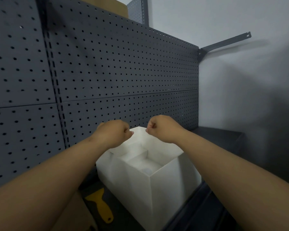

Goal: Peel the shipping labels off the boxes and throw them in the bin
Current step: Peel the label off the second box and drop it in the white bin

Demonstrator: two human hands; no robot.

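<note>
A white box (132, 189) stands open on a dark shelf (220, 139), one corner turned toward the viewer, with white inner dividers visible inside. No shipping label shows on any face in view, and no bin is in sight. The box's far flap (140, 133) stands upright, and both hands meet at its top edge. The left hand (113, 132) and the right hand (162, 127) are closed into loose fists, the fingers (126, 130) curled tight and seemingly pinching the flap's rim from either side, though blur softens the exact contact. Behind the box rises a grey pegboard (107, 72). A pale wall (249, 89) closes the right side. A yellow scraper (98, 205) lies on the shelf just left of the box, beside the corner of a brown cardboard box (80, 214). The likely risks come from the thin flap and the light, open box. A hard pull on the rim could crease or tear the card, or drag the whole box off the shelf's front edge. If a label sits on a hidden face, turning the box could also knock the scraper to the floor.
</note>
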